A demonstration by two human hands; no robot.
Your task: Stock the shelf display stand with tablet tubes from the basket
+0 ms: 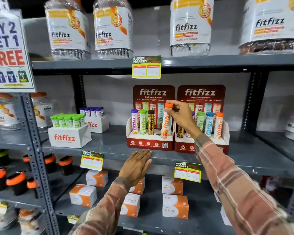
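Two red fitfizz display stands sit side by side on the middle shelf. The left stand (149, 143) holds a purple-capped tube (134, 121), a green-capped tube (142, 122) and a dark tube (151, 122), with one empty hole beside them. My right hand (178, 116) grips the cap end of an orange-capped tube (165, 123), tilted, with its base at the stand's rightmost hole. The right stand (224, 141) carries several tubes. My left hand (137, 165) rests flat with spread fingers on the shelf edge below the left stand. No basket is in view.
White fitfizz boxes (70, 136) with green-capped and purple-capped tubes stand at the left of the same shelf. Large fitfizz jars (190, 26) fill the shelf above. Orange and white boxes (175, 206) lie on the shelf below. A promotion sign (8, 53) hangs at the left.
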